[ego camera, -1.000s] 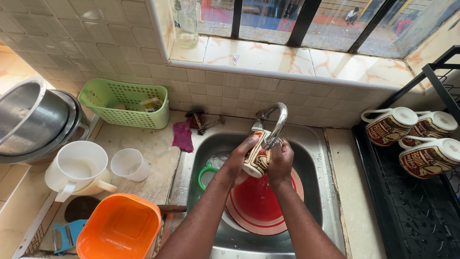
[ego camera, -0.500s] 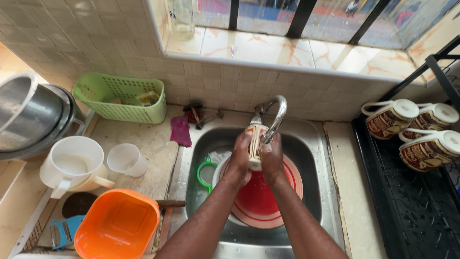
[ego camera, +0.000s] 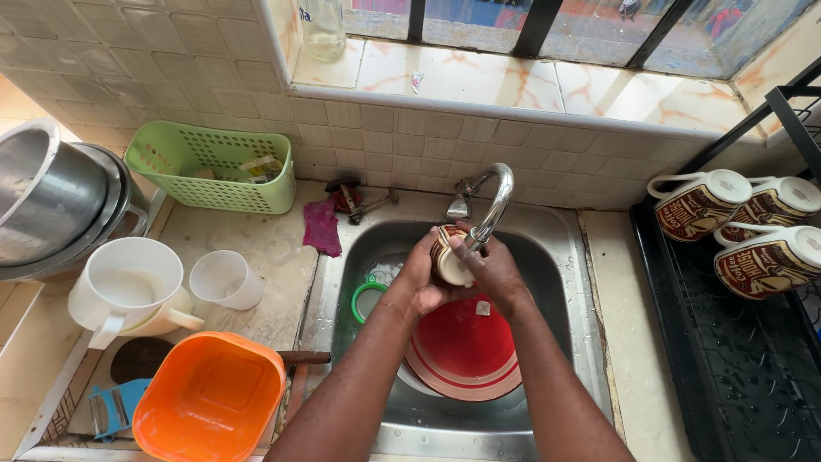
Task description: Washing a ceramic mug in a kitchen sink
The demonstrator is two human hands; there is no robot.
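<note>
Head view, ordered near to far from the sink (ego camera: 556, 257). Nearest you, at the sink's front-left corner on the counter, stands an orange bowl (ego camera: 209, 398). Inside the sink, on its floor, lies a red plate (ego camera: 466, 351) with a pale striped rim, directly below your hands.

Above the plate, over the middle of the sink, your two hands meet around a brown-and-cream mug (ego camera: 446, 257). Your left hand (ego camera: 419, 278) wraps the mug from the left side, fingers curled closed against its wall. Your right hand (ego camera: 496, 274) closes on it from the right, with its fingers lying across the top of the mug; whether they reach inside the mouth cannot be told. The mug is tipped on its side, its long axis running roughly from you toward the back of the sink, and its pale underside or mouth faces you. Both hands are in contact, so neither is nearer; the mug sits between the palms, just left of the right fingers.

Just behind the mug, at the sink's back edge, the curved steel tap (ego camera: 492, 197) arches forward, its spout close above the mug. To the sink's right, on the black rack (ego camera: 735, 359), three matching mugs (ego camera: 744, 222) lie on their sides.
</note>
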